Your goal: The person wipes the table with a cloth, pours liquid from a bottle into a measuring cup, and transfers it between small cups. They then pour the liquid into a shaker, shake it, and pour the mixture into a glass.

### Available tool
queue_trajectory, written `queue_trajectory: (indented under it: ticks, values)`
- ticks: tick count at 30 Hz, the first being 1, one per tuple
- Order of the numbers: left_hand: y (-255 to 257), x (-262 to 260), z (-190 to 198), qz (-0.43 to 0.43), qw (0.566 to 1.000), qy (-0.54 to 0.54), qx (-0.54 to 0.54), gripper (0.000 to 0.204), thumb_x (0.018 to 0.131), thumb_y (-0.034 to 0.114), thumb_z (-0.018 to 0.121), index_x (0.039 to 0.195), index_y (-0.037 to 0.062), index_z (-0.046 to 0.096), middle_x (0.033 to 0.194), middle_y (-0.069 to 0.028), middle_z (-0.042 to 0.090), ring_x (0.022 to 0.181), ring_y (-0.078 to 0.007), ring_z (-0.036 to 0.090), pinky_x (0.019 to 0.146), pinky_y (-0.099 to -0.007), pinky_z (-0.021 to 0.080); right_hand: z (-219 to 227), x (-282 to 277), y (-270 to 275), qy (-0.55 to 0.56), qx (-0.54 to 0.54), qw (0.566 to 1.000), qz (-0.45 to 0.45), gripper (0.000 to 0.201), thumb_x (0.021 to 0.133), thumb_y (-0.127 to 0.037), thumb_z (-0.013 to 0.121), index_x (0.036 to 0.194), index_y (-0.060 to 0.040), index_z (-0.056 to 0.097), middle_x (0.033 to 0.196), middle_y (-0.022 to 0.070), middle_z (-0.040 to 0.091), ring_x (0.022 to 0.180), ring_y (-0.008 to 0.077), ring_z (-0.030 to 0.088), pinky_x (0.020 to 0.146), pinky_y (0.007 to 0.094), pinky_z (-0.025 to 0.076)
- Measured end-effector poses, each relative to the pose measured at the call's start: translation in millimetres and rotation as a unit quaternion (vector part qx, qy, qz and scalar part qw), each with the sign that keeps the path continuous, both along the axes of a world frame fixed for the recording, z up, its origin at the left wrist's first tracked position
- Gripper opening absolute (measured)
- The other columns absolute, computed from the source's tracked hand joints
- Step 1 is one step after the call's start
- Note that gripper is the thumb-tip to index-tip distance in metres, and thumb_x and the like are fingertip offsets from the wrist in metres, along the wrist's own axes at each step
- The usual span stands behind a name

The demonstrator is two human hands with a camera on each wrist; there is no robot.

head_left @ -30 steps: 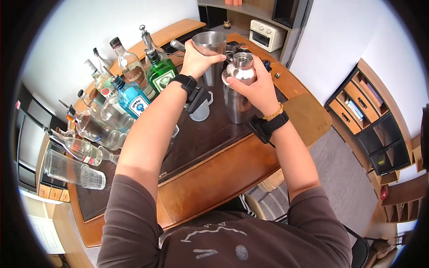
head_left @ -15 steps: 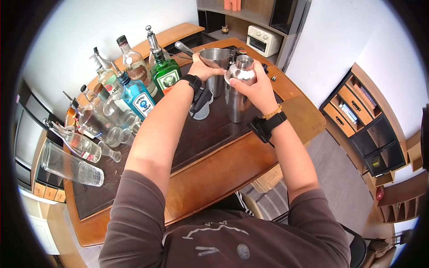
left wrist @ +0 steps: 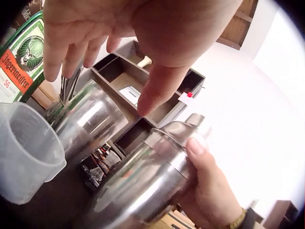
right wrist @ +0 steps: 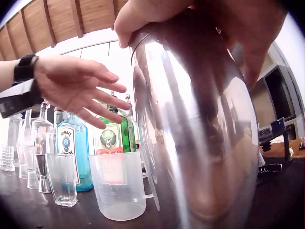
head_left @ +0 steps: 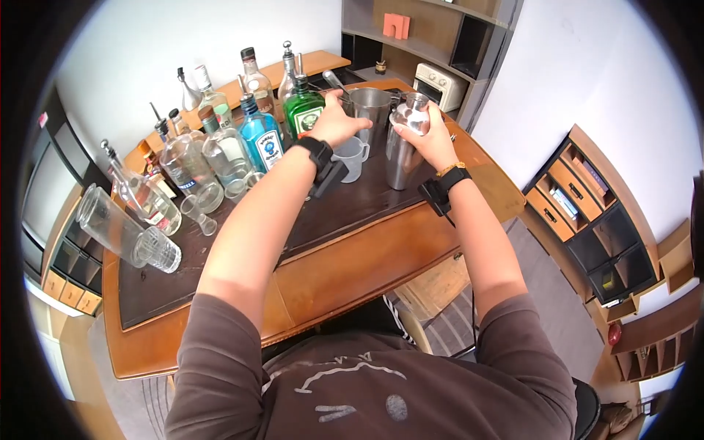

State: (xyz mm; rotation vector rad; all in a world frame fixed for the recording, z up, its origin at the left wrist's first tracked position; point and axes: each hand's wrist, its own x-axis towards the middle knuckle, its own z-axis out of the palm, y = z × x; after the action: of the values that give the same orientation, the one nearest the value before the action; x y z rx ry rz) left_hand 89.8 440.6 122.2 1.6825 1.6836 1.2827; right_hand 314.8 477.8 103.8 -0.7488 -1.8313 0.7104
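A steel shaker (head_left: pixel 403 158) with its strainer top on stands on the dark table top; the right hand (head_left: pixel 433 139) grips its upper part, thumb at the shoulder. The left hand (head_left: pixel 339 126) hovers with spread fingers and holds nothing, as the right wrist view shows of the same hand (right wrist: pixel 78 86). Below it is a clear plastic measuring cup (head_left: pixel 352 160). Behind, a steel tin (head_left: pixel 371 110) stands upright, also seen in the left wrist view as a shiny tin (left wrist: pixel 90 121). The green bottle (head_left: pixel 302 110) is left of the left hand.
Several bottles, among them a blue one (head_left: pixel 262 139), crowd the table's left half. Nearer are a small jigger-shaped glass (head_left: pixel 199 216), a tall clear mixing glass (head_left: pixel 110 224) and a cut glass tumbler (head_left: pixel 160 251). A toaster oven (head_left: pixel 438 86) sits beyond the table.
The left hand has moved away from the steel tin, which now stands freely on the table. The right hand keeps its grip on the shaker. The head view has shifted, showing more of the shelf.
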Motion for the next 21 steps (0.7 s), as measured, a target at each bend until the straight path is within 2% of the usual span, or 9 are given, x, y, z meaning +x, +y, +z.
queue_trajectory:
  ticks: [2, 3, 5, 10, 13, 15, 18, 19, 21]
  values:
    - [-21, 2, -10, 0.018, 0.999, -0.001, 0.037, 0.093, 0.068, 0.021, 0.081, 0.139, -0.0068, 0.028, 0.135, -0.0299, 0.048, 0.126, -0.0368, 0.050, 0.106, -0.0356, 0.040, -14, -2, 5, 0.046, 0.050, 0.998, 0.014, 0.100, 0.070, -0.027, 0.088, 0.144, 0.0000, 0.026, 0.134, 0.0152, 0.049, 0.122, 0.0225, 0.051, 0.104, 0.0337, 0.041]
    - [-42, 3, -6, -0.007, 1.000, -0.029, -0.011, 0.094, 0.072, 0.021, 0.080, 0.145, -0.0004, 0.023, 0.145, -0.0304, 0.037, 0.136, -0.0374, 0.039, 0.109, -0.0399, 0.037, -27, -2, 6, 0.047, 0.050, 0.997, 0.015, 0.100, 0.070, -0.027, 0.088, 0.144, 0.0000, 0.026, 0.134, 0.0152, 0.049, 0.122, 0.0225, 0.051, 0.104, 0.0337, 0.041]
    - [-63, 6, -15, 0.001, 1.000, -0.015, -0.019, 0.091, 0.074, 0.020, 0.079, 0.144, 0.0000, 0.025, 0.145, -0.0307, 0.037, 0.135, -0.0372, 0.041, 0.109, -0.0393, 0.037, -48, 0, 4, 0.030, 0.049, 0.992, -0.115, 0.113, 0.060, -0.035, 0.093, 0.143, 0.0017, 0.026, 0.137, 0.0190, 0.048, 0.126, 0.0263, 0.049, 0.106, 0.0369, 0.040]
    - [-117, 17, -19, -0.039, 0.997, 0.021, 0.061, 0.081, 0.081, 0.023, 0.075, 0.142, -0.0020, 0.027, 0.145, -0.0281, 0.038, 0.137, -0.0351, 0.039, 0.112, -0.0388, 0.033, -38, -10, -38, 0.031, -0.073, 0.990, -0.118, 0.086, 0.057, -0.029, 0.093, 0.124, 0.0007, 0.047, 0.117, 0.0161, 0.064, 0.108, 0.0228, 0.061, 0.094, 0.0344, 0.048]
    - [-139, 21, -23, -0.026, 0.978, 0.014, 0.205, 0.080, 0.083, 0.025, 0.075, 0.141, -0.0050, 0.029, 0.140, -0.0297, 0.042, 0.133, -0.0375, 0.042, 0.111, -0.0400, 0.034, -33, -28, -76, 0.064, 0.021, 0.998, 0.002, 0.083, 0.059, -0.025, 0.091, 0.126, -0.0004, 0.049, 0.119, 0.0127, 0.062, 0.108, 0.0211, 0.060, 0.094, 0.0342, 0.048]
    - [-161, 26, -18, 0.015, 0.966, -0.035, 0.257, 0.079, 0.081, 0.024, 0.078, 0.139, -0.0049, 0.033, 0.138, -0.0259, 0.046, 0.131, -0.0344, 0.045, 0.111, -0.0402, 0.034, -33, -42, -107, 0.062, 0.063, 0.995, 0.045, 0.086, 0.057, -0.025, 0.090, 0.128, -0.0012, 0.049, 0.120, 0.0151, 0.058, 0.113, 0.0270, 0.057, 0.097, 0.0370, 0.045]
    - [-207, 33, -2, 0.023, 0.961, -0.114, 0.249, 0.090, 0.065, 0.019, 0.088, 0.137, -0.0012, 0.038, 0.132, -0.0185, 0.051, 0.125, -0.0255, 0.049, 0.107, -0.0374, 0.038, -36, -56, -154, 0.052, 0.069, 0.992, 0.086, 0.085, 0.058, -0.025, 0.087, 0.130, -0.0012, 0.048, 0.119, 0.0156, 0.056, 0.112, 0.0303, 0.056, 0.098, 0.0395, 0.043]
    - [-219, 35, -2, -0.015, 0.958, -0.188, 0.217, 0.091, 0.066, 0.012, 0.088, 0.140, 0.0012, 0.037, 0.130, -0.0116, 0.053, 0.120, -0.0190, 0.052, 0.103, -0.0344, 0.042, -42, -58, -163, 0.054, 0.056, 0.990, 0.120, 0.085, 0.058, -0.024, 0.086, 0.130, -0.0012, 0.048, 0.119, 0.0152, 0.056, 0.112, 0.0306, 0.056, 0.098, 0.0400, 0.043]
    - [-240, 33, 0, -0.009, 0.968, -0.156, 0.197, 0.083, 0.066, 0.010, 0.088, 0.135, 0.0016, 0.043, 0.123, -0.0080, 0.057, 0.112, -0.0150, 0.056, 0.096, -0.0318, 0.047, -47, -71, -187, 0.082, 0.007, 0.982, 0.172, 0.087, 0.059, -0.023, 0.085, 0.133, 0.0002, 0.044, 0.121, 0.0159, 0.057, 0.112, 0.0285, 0.059, 0.097, 0.0386, 0.046]
